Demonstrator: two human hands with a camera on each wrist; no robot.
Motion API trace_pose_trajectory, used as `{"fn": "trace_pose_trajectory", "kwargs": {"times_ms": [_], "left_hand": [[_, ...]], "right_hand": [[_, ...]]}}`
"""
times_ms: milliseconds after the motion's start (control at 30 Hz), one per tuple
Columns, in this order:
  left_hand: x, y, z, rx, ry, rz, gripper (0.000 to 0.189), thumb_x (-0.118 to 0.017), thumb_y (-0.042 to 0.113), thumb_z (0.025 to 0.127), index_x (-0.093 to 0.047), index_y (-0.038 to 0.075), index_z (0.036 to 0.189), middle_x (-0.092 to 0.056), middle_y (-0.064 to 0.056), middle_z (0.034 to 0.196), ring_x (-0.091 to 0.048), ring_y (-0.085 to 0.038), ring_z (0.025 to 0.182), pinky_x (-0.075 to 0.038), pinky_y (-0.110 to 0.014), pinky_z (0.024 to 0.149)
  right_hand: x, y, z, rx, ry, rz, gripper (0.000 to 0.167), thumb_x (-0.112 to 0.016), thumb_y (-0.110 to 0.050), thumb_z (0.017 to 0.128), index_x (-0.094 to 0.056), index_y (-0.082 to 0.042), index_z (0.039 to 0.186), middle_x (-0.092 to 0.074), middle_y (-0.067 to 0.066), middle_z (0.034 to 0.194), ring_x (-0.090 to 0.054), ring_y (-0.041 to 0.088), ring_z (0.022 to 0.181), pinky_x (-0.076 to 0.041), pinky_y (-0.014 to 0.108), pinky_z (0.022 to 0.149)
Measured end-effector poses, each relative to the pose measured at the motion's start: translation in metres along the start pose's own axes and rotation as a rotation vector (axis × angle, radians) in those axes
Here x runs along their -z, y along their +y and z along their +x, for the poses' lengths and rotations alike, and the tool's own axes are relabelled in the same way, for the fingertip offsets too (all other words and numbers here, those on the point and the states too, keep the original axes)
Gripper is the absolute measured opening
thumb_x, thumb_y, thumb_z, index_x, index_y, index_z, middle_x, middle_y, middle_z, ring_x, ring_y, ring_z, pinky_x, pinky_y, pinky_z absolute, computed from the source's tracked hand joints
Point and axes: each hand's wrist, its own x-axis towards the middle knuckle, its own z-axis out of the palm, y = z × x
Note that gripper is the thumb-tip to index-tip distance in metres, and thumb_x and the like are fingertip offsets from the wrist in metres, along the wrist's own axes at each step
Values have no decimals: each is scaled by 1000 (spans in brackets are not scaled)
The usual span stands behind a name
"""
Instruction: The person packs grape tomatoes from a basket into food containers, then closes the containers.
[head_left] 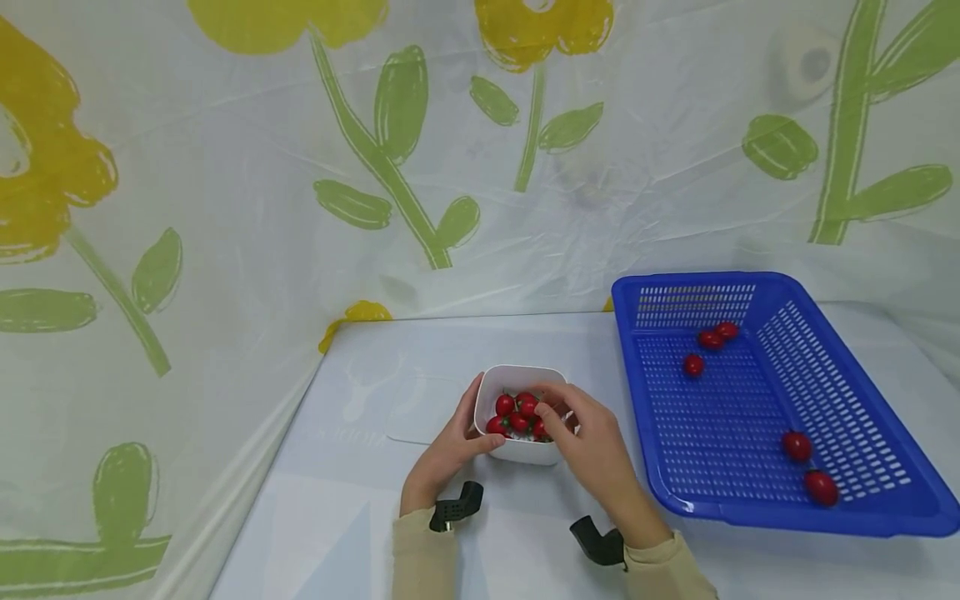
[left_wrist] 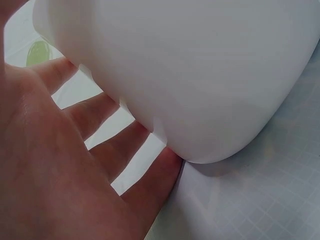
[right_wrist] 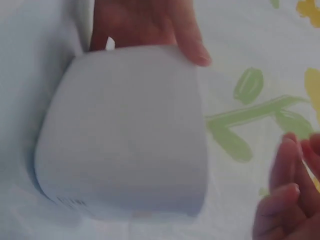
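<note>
A white square plastic container (head_left: 527,452) stands on the table with several red cherry tomatoes (head_left: 517,422) inside, some showing green stems. My left hand (head_left: 452,450) grips its left side, thumb at the near rim. In the left wrist view, the fingers of that hand (left_wrist: 65,150) lie spread along the white wall. Over the container's right part is my right hand (head_left: 592,437), thumb and fingertips pinching a cherry tomato (head_left: 527,406). The right wrist view shows these curled fingers (right_wrist: 282,205) above rim level with a bit of red between them, mostly hidden.
To the right stands a blue perforated basket (head_left: 645,417) with several loose cherry tomatoes (head_left: 797,447) on its floor. A white sheet with printed flowers (head_left: 247,167) hangs behind the white table (head_left: 337,508). Black wrist mounts (head_left: 600,542) sit by both sleeves.
</note>
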Motion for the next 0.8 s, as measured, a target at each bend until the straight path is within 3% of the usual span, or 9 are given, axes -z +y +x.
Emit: {"fn": "trace_pose_trajectory", "kwargs": {"times_ms": [233, 533, 800], "left_hand": [[1, -2, 0, -14, -2, -5, 85, -64, 27, 81, -6, 27, 144, -14, 2, 147, -14, -26, 133, -29, -49, 98], [0, 0, 2, -14, -3, -13, 84, -64, 28, 81, -8, 30, 143, -15, 4, 146, -13, -24, 133, -26, -50, 99], [1, 0, 1, -13, 2, -13, 84, -64, 27, 81, -9, 29, 143, -16, 4, 146, -10, -24, 134, -25, -51, 100]], "right_hand": [[8, -6, 1, 80, -117, -142, 28, -62, -15, 84, -60, -20, 112, -54, -15, 82, -46, 2, 67, -43, 18, 54], [19, -8, 2, 123, -93, -199, 25, -63, -16, 84, -62, -22, 108, -54, -15, 82, -46, 1, 67, -42, 17, 52], [33, -20, 2, 28, -214, -43, 22, -56, -29, 87, -61, -24, 108, -57, -15, 88, -52, 4, 75, -46, 22, 60]]}}
